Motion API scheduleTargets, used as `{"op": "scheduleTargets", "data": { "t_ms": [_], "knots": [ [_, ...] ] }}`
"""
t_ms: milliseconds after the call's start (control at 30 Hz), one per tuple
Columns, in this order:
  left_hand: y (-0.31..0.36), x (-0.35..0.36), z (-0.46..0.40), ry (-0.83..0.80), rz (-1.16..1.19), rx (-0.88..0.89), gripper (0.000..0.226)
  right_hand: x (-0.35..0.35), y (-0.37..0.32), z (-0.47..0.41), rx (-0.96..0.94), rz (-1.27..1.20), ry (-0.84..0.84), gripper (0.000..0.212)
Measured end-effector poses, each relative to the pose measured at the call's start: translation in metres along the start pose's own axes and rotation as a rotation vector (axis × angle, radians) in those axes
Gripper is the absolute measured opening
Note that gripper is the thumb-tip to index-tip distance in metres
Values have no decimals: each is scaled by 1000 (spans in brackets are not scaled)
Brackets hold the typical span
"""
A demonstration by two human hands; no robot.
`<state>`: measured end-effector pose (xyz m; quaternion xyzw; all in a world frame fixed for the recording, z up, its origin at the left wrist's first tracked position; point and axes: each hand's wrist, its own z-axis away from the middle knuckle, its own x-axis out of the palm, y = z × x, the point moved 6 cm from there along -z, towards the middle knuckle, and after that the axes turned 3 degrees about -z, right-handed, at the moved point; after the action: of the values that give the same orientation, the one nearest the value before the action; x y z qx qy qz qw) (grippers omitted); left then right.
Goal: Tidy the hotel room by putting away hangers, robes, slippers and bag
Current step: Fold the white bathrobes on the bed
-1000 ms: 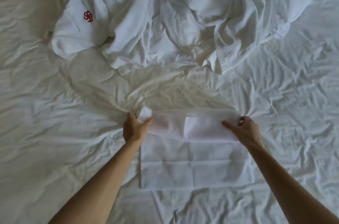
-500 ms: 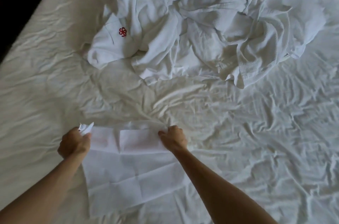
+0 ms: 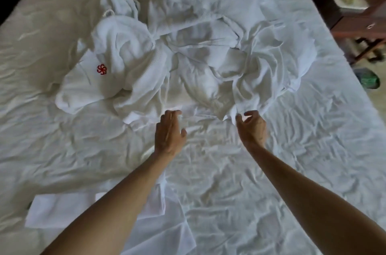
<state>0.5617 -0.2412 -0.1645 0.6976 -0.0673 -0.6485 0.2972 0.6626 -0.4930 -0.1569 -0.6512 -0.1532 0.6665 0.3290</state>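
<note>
Both hands, left hand [image 3: 170, 133] and right hand [image 3: 251, 127], are reaching unclenched, grasping nothing, toward crumpled white waffle-cotton robes [image 3: 188, 54] at 12 o'clock; soft, bulky fabric: gather at the near hem.

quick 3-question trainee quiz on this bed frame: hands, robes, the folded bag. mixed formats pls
1. True or false: the left hand grips the folded white bag.
2. Multiple choice: the red logo sits on A) the bed sheet, B) the pile of white robes, C) the folded bag.
3. Short answer: which hand is nearest a hem of the robe pile, and how do its fingers lie?

Key
1. False: it is open above the sheet, and the bag lies near the lower left, under the left forearm.
2. B
3. The right hand, fingers curled loosely by the hem; actual contact cannot be told.
</note>
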Motion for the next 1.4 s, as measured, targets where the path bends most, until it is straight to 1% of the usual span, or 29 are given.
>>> {"op": "scheduleTargets", "data": {
  "t_ms": [67, 100, 133, 167, 200, 267, 300, 333, 433, 500, 567, 667, 767, 800, 867, 933, 1000, 1033, 1100, 1167, 1233, 1300, 1400],
  "knots": [
    [52, 28, -35, -51, -14, 65, 57, -21, 14, -41, 132, -20, 80, 58],
    [72, 43, -49, -90, -4, 58, 61, -25, 22, -57, 208, -21, 82, 68],
    [88, 59, -60, -135, 29, 10, 68, -28, 30, -70, 277, -27, 58, 76],
    [98, 76, -69, -186, 90, -86, 78, -25, 39, -84, 331, -48, 19, 82],
    [104, 92, -76, -230, 179, -221, 88, -20, 47, -97, 366, -72, -25, 85],
    [108, 122, -85, -279, 323, -474, 103, -7, 57, -115, 425, -109, -123, 84],
    [108, 132, -89, -283, 336, -542, 103, -1, 61, -121, 430, -110, -172, 78],
    [107, 138, -94, -280, 325, -566, 95, 6, 65, -126, 413, -104, -207, 70],
    [107, 139, -96, -224, 244, -507, 52, 9, 60, -126, 279, -48, -229, 57],
    [119, 134, -82, -233, 153, -399, 38, 5, 61, -114, 208, -19, -218, 51],
    [130, 140, -57, -313, 83, -330, 34, -2, 68, -94, 159, -20, -202, 46],
    [133, 157, -6, -453, 15, -345, 37, -11, 93, -58, 160, -86, -179, 38],
    [133, 175, 61, -559, 1, -302, 32, -18, 133, -4, 207, -132, -218, 45],
    [135, 178, 84, -565, 25, -277, 32, -23, 150, 19, 223, -129, -232, 46],
    [137, 176, 115, -507, 134, -274, 31, -33, 181, 66, 242, -137, -265, 45],
    [140, 166, 122, -434, 326, -357, 31, -42, 205, 106, 232, -170, -298, 39],
    [144, 151, 114, -351, 483, -435, 35, -49, 222, 132, 216, -203, -310, 41],
    [147, 142, 106, -318, 515, -452, 39, -52, 227, 138, 212, -202, -309, 44],
    [152, 126, 93, -283, 506, -450, 50, -62, 228, 141, 204, -175, -318, 48],
    [153, 113, 81, -283, 441, -425, 61, -76, 218, 130, 205, -117, -324, 42],
    [152, 99, 64, -286, 337, -390, 70, -94, 199, 106, 190, -57, -213, 34],
    [152, 81, 38, -241, 161, -312, 74, -108, 172, 74, 128, -62, -77, 31],
    [168, 52, -19, -74, -267, -18, 74, -101, 130, 20, 11, -75, -6, 29]
  ]
}}
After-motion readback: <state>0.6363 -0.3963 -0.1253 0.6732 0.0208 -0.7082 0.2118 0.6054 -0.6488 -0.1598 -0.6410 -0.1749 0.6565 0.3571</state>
